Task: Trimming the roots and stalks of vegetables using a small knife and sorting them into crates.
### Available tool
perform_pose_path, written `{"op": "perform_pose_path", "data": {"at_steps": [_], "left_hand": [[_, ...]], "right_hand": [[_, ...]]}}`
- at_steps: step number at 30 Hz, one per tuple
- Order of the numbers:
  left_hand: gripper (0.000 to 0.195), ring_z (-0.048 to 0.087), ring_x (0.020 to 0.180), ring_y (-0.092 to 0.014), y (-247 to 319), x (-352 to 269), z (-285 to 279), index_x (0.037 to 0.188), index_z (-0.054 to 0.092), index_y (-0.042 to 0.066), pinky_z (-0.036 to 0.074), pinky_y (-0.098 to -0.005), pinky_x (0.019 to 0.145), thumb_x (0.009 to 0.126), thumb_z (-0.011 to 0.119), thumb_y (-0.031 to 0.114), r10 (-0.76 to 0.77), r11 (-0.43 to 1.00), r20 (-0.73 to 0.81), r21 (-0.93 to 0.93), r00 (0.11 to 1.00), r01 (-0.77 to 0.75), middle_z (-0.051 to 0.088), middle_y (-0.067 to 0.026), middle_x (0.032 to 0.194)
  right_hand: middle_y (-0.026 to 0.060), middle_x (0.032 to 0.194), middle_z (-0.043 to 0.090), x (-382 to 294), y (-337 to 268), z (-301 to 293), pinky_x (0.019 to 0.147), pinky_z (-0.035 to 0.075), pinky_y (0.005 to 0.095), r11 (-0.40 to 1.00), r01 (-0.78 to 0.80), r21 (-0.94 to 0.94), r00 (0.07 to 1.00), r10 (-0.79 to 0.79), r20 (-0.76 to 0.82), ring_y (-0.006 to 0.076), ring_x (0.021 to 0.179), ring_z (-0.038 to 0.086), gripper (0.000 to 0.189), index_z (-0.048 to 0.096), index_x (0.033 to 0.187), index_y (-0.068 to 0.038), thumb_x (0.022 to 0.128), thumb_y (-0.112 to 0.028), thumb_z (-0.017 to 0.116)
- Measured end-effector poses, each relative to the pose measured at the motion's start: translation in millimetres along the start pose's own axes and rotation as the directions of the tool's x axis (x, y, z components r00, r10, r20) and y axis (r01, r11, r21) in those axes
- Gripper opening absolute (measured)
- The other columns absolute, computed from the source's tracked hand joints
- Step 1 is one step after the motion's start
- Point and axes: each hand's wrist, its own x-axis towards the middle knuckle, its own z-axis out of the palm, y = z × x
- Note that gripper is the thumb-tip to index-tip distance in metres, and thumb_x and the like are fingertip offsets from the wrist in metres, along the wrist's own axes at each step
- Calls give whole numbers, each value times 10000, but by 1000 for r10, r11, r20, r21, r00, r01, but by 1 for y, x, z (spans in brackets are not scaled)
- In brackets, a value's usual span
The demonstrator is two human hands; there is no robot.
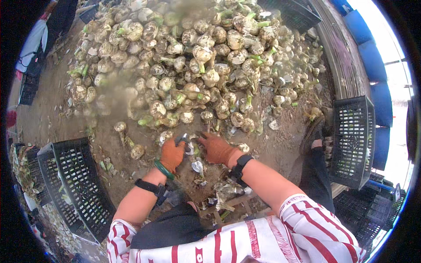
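My left hand (pixel 172 154), in an orange knit glove, is closed around a small hand tool (pixel 181 139) with a metal tip and dark parts, possibly shears. Opposite it, my right hand (pixel 216 148), in a matching glove, reaches toward the near edge of a large heap of soil-stained garlic bulbs (pixel 202 54). Just beyond its fingertips is a single bulb (pixel 207 116) with its stem toward me. Whether those fingers grip anything is hidden. Between my wrists, a piece of white papery skin (pixel 197 167) lies on the dirt. Two bulbs with stems (pixel 136 152) lie left of my left hand.
A black slatted plastic crate (pixel 74 184) stands at the left, another crate (pixel 351 141) at the right. Behind the heap on the right is a dark crate (pixel 292 14) beside a long ribbed border (pixel 343 52). At far left, a person's pale sleeve (pixel 33 44) shows.
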Motion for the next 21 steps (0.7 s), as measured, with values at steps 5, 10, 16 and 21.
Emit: {"op": "perform_pose_path", "data": {"at_steps": [5,10,16,21], "left_hand": [[281,543,625,-235,-70,3,0,1032,534,-38,410,-361,551,816,535,142,21,1000,-29,15,999,-21,602,-155,769],[330,549,627,-234,-27,-7,-19,1115,500,-18,431,-370,562,827,520,143,-57,998,115,40,992,53,597,-193,790],[292,571,767,-273,-24,-10,-26,1055,541,13,442,-352,694,783,525,117,-14,999,84,-37,996,17,602,-172,879],[329,567,768,-275,11,-8,-35,1073,541,38,439,-338,702,747,522,81,229,969,199,-143,953,-203,599,-167,881]], "right_hand": [[237,1262,320,4,-12,2,896,391,407,999,-31,7,992,30,122,382,1097,406,560,398,1214,-51,677,-64,556],[213,1084,505,35,39,49,809,446,388,784,35,620,990,60,-131,365,946,518,452,439,1156,-64,748,-196,578],[157,1084,527,2,10,4,849,416,349,662,82,745,996,-73,-45,303,971,521,513,448,1141,-65,725,-304,629],[159,1107,491,-21,-18,-14,847,408,335,726,64,685,949,169,-268,248,1004,502,728,363,1190,-23,615,-259,742]]}}
